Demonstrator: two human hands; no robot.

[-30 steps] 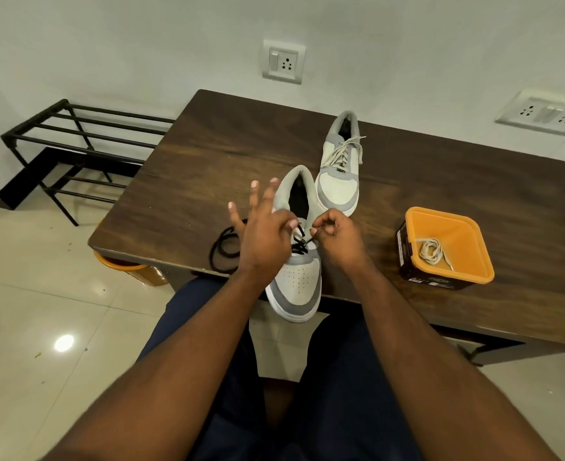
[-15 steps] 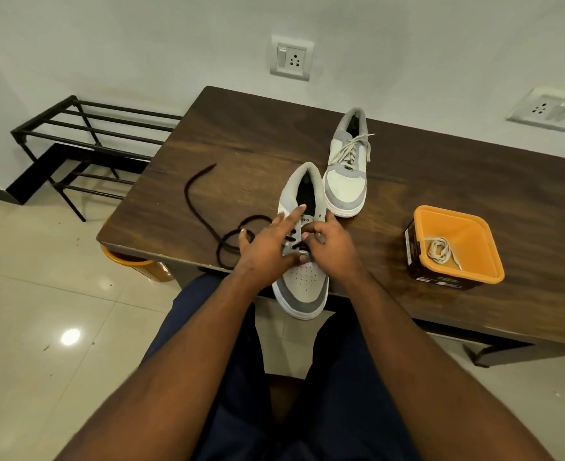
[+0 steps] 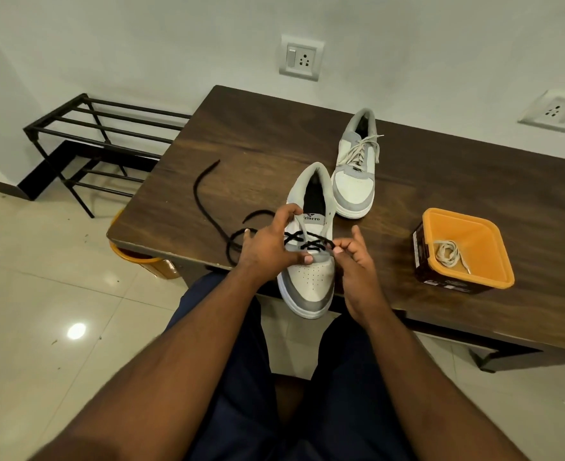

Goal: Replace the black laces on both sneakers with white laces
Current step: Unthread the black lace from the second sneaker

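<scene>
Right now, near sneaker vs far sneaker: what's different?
Laces: the near sneaker has black lace only in its lowest eyelets; the far sneaker is fully laced in white.
Handling: the left hand and right hand work the near sneaker; the far sneaker lies untouched.
Position: the near sneaker's toe overhangs the table edge; the far sneaker sits fully on it.
Shared: same white-and-grey design, toes toward the person.

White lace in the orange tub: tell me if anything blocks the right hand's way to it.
Nothing visible does. The white lace lies uncovered in the open orange tub, with bare table between it and the right hand.
</scene>
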